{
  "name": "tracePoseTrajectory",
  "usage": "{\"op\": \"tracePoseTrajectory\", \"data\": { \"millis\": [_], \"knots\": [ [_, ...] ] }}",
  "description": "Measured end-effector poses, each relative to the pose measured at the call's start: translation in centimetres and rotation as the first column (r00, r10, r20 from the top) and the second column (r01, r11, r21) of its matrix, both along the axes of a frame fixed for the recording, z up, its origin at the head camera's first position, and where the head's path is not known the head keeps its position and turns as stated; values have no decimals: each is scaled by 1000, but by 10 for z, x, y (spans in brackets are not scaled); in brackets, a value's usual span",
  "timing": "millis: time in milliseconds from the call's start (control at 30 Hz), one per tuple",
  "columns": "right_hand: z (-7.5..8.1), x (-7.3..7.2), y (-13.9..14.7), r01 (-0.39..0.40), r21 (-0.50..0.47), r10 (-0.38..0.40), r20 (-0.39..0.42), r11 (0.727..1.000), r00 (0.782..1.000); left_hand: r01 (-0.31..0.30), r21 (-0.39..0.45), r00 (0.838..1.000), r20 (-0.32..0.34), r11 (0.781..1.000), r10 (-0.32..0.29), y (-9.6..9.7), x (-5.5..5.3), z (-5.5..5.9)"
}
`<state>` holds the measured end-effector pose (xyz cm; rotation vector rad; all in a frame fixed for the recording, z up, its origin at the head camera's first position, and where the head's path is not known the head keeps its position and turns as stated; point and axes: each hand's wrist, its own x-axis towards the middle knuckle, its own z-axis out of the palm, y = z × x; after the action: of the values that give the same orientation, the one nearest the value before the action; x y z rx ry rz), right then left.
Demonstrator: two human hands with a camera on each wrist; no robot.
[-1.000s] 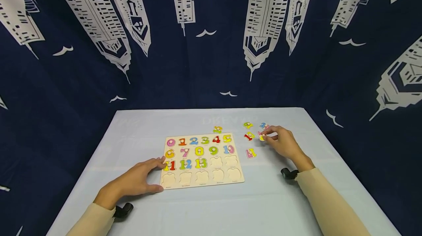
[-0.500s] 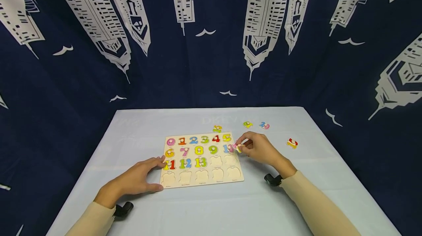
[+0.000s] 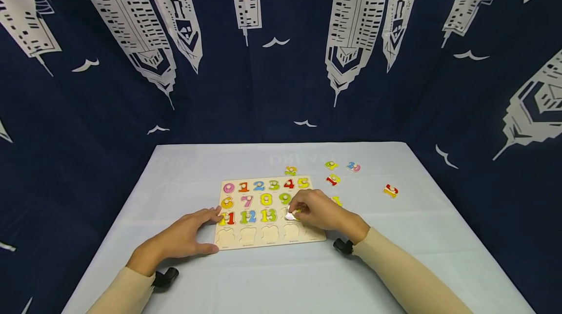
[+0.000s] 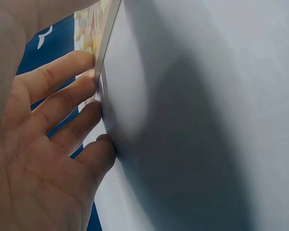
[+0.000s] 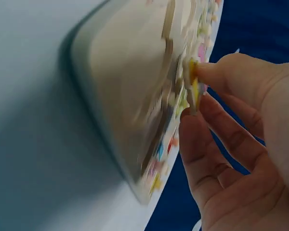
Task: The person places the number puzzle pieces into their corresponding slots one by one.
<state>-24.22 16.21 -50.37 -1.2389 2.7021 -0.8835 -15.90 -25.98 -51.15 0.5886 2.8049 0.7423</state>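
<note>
Apparently mid-fitting, the right hand (image 3: 324, 211) pinches a number piece (image 5: 193, 87) over the puzzle board (image 3: 313, 237) between both hands; the left hand (image 3: 182, 239), loosely spread, touches its edge. Next, aligning and seating the piece seem called for.

Left hand (image 3: 186, 235) spread, thumb (image 3: 205, 248) well apart; right hand (image 3: 322, 210) pinching, fingers (image 5: 195, 139) bent; forearms (image 3: 404, 265) angled inward
</note>
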Motion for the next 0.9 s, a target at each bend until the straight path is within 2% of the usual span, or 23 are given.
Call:
{"op": "tracePoseTrajectory", "data": {
  "millis": [200, 467, 900],
  "knots": [
    [-4, -1, -10, -29, 25, 29, 11, 999, 1000, 1, 3, 1000, 4, 1000, -1, 1, -1, 0],
    [-3, 0, -14, 28, 20, -28, -25, 999, 999, 4, 2, 1000, -4, 1000, -4, 1, -2, -1],
    [-9, 1, -20, 117, 23, -117, -28, 993, 993, -2, 1, 1000, 5, 1000, 2, 3, 0, 1]
  ]
}}
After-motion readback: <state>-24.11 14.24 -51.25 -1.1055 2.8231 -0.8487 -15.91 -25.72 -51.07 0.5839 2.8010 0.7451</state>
